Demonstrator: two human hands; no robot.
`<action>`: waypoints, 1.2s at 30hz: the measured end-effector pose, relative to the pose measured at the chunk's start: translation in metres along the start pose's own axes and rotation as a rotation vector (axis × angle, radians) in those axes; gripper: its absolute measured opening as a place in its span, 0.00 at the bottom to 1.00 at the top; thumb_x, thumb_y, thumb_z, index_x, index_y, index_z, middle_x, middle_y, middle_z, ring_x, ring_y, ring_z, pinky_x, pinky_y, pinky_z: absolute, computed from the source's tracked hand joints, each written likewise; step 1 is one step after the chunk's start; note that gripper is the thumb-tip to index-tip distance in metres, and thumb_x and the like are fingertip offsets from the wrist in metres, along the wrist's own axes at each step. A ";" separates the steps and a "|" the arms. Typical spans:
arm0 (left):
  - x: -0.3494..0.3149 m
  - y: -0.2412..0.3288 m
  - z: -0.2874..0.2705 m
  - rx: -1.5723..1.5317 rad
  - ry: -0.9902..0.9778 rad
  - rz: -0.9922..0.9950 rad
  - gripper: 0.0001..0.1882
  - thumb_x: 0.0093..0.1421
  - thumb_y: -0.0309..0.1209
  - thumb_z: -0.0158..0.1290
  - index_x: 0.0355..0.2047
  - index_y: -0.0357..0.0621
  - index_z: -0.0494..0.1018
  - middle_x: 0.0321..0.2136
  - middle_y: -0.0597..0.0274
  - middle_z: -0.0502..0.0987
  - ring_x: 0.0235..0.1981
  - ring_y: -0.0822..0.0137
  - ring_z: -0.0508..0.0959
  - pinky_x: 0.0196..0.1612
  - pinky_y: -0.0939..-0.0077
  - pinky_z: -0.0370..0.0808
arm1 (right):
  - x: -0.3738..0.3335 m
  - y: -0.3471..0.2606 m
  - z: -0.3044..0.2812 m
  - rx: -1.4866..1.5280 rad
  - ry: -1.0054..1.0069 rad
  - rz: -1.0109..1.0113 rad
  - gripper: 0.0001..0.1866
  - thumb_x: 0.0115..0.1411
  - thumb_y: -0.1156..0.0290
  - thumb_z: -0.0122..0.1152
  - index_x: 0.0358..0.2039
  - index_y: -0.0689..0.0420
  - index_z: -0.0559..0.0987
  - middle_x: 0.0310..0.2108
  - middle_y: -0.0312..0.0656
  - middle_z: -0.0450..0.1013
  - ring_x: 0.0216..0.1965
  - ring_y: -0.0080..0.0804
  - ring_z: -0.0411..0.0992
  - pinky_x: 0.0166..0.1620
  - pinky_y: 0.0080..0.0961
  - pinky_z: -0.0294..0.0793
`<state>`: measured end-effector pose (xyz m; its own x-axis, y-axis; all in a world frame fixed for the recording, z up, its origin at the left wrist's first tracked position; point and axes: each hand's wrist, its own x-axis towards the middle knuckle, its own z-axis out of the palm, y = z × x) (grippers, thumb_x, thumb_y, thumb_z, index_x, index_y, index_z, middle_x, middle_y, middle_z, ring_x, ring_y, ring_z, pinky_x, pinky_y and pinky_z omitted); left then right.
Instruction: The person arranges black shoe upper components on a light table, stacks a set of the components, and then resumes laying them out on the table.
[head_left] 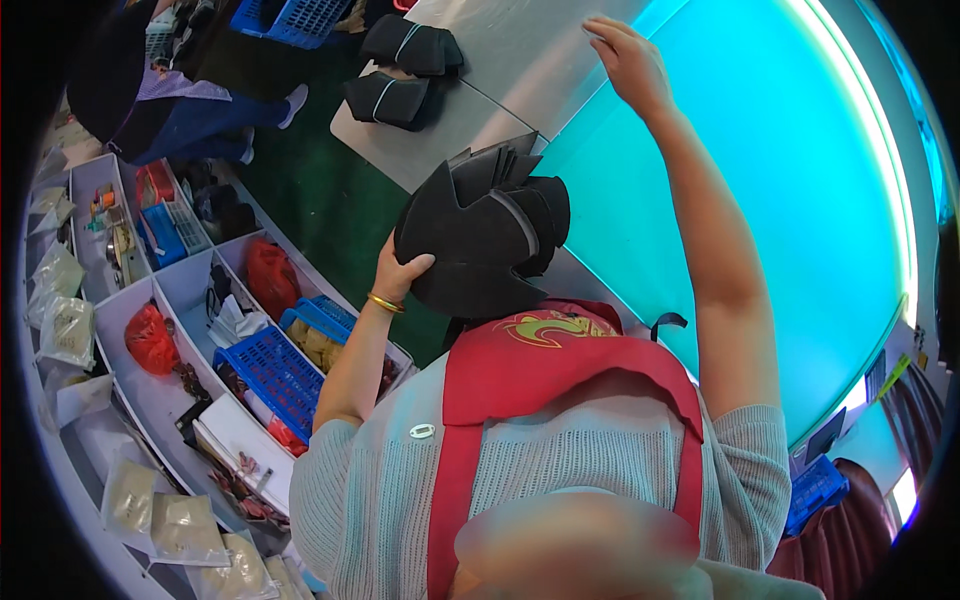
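My left hand [402,268] grips a thick stack of black cut-out pieces [470,240] by its left edge, thumb on top. The pieces look like flat, flexible sheets with curved and notched outlines, fanned unevenly at the far end. They are held in front of my red apron [560,360], by the near corner of the metal table [470,40]. My right hand [632,68] is raised with fingers stretched forward, near the boundary between the metal top and a glowing cyan panel [740,230]. Nothing shows in it.
Two banded black bundles [410,45] [390,100] lie on the table's far left. On the left stands a compartmented shelf [125,300] with blue baskets [270,375], red bags [150,338] and clear packets [185,525]. Another person [190,110] is at the far left; a blue crate [290,20] is nearby.
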<state>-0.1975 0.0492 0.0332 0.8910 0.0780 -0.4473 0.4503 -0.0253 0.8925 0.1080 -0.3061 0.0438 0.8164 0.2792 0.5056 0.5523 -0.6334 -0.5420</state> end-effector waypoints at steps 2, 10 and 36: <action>-0.004 -0.009 -0.006 -0.045 0.034 -0.002 0.38 0.49 0.30 0.65 0.61 0.35 0.65 0.52 0.56 0.76 0.51 0.64 0.76 0.58 0.69 0.71 | -0.025 -0.017 -0.008 0.125 0.044 0.079 0.13 0.61 0.69 0.63 0.46 0.54 0.81 0.46 0.45 0.79 0.47 0.45 0.77 0.49 0.34 0.77; -0.009 -0.014 0.000 -0.129 0.056 0.027 0.36 0.49 0.30 0.65 0.59 0.35 0.67 0.52 0.57 0.76 0.51 0.64 0.76 0.57 0.69 0.72 | -0.136 -0.042 0.017 0.699 -0.046 0.620 0.17 0.64 0.69 0.62 0.53 0.59 0.78 0.53 0.46 0.76 0.55 0.37 0.74 0.57 0.31 0.73; -0.017 -0.024 0.141 -0.712 0.568 0.203 0.37 0.58 0.33 0.62 0.65 0.43 0.58 0.60 0.58 0.67 0.59 0.61 0.69 0.64 0.64 0.65 | 0.062 -0.034 -0.035 -0.239 -0.394 0.421 0.38 0.61 0.54 0.66 0.66 0.59 0.63 0.63 0.53 0.65 0.64 0.46 0.64 0.65 0.40 0.64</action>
<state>-0.2146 -0.0924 0.0115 0.7017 0.6198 -0.3515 -0.0204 0.5106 0.8596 0.1341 -0.2929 0.1174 0.9820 0.1868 -0.0295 0.1534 -0.8782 -0.4531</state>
